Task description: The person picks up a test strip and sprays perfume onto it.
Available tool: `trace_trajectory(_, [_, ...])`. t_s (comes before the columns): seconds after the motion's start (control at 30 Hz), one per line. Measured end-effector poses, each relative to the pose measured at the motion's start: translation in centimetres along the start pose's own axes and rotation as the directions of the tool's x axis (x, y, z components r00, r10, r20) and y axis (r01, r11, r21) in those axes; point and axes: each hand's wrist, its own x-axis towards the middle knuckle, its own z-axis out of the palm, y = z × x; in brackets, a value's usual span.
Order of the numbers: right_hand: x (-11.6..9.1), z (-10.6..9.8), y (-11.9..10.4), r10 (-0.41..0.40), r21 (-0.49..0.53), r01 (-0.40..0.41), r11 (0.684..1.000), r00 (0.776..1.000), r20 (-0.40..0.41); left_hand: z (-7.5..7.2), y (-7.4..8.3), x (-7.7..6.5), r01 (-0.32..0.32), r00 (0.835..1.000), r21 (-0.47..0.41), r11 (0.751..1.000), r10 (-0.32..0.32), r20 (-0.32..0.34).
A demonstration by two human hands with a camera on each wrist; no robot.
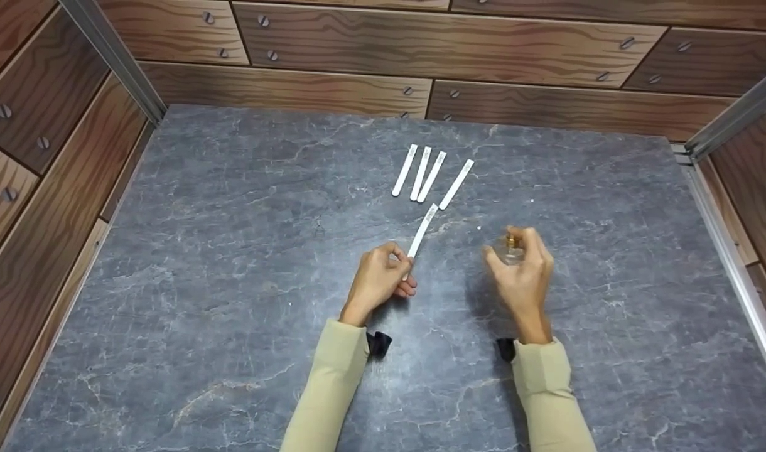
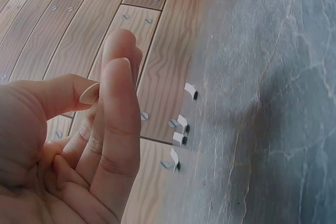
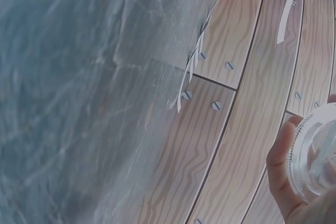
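Note:
My left hand (image 1: 378, 276) pinches a white perfume test strip (image 1: 424, 226) near its lower end, between thumb and fingers. The strip slants up and away, its printed end farthest from me; in the left wrist view only its rounded end (image 2: 90, 94) shows at the fingertips. To the right, my right hand (image 1: 526, 276) grips a small clear glass perfume bottle (image 1: 513, 255) with a gold spray top (image 1: 512, 240), a forefinger at the top. In the right wrist view the bottle's round ridged base (image 3: 310, 153) faces the camera, with the held strip (image 3: 289, 11) some distance off.
Beyond the hands, several more white test strips (image 1: 404, 171) lie side by side on the grey marbled tabletop (image 1: 232, 251), the rightmost strip (image 1: 456, 184) a little apart. Wood-patterned walls (image 1: 446, 44) with metal corner rails (image 1: 728, 251) enclose the table.

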Motion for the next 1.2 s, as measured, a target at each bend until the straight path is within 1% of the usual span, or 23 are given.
trace_trajectory(0.17, [0.03,0.22,-0.23,0.035,0.013,-0.035,0.999,0.999,-0.02,-0.07,-0.04,0.04,0.0,1.0,0.0,1.0,0.0,-0.001])
trace_trajectory(0.27, [-0.07,0.28,-0.28,0.047,0.016,-0.046,0.999,0.999,-0.019,-0.13,-0.13,0.01,0.001,1.0,-0.004,1.0,-0.001,-0.005])
trace_trajectory(0.5, [0.08,0.16,0.01,0.03,0.011,-0.03,0.999,1.0,-0.007,-0.1,0.01,0.01,-0.009,1.0,0.002,1.0,0.009,0.001])
trace_trajectory(0.7, [0.06,0.15,0.1,0.009,0.01,-0.009,1.0,1.0,-0.021,-0.08,-0.03,0.04,-0.008,1.0,0.007,1.0,0.008,0.014])
trace_trajectory(0.87, [-0.01,0.26,0.14,-0.02,0.014,0.02,1.0,1.0,-0.007,-0.17,-0.01,0.05,-0.008,1.0,0.009,1.0,0.008,0.004])
trace_trajectory(1.07, [0.05,0.39,0.02,0.0,0.026,0.001,1.0,1.0,-0.027,-0.16,-0.05,0.18,-0.006,1.0,0.008,1.0,0.006,0.011])
trace_trajectory(1.2, [0.04,0.39,0.16,-0.003,0.014,0.003,1.0,1.0,-0.02,-0.15,0.0,0.17,-0.012,1.0,-0.006,1.0,0.012,0.009])
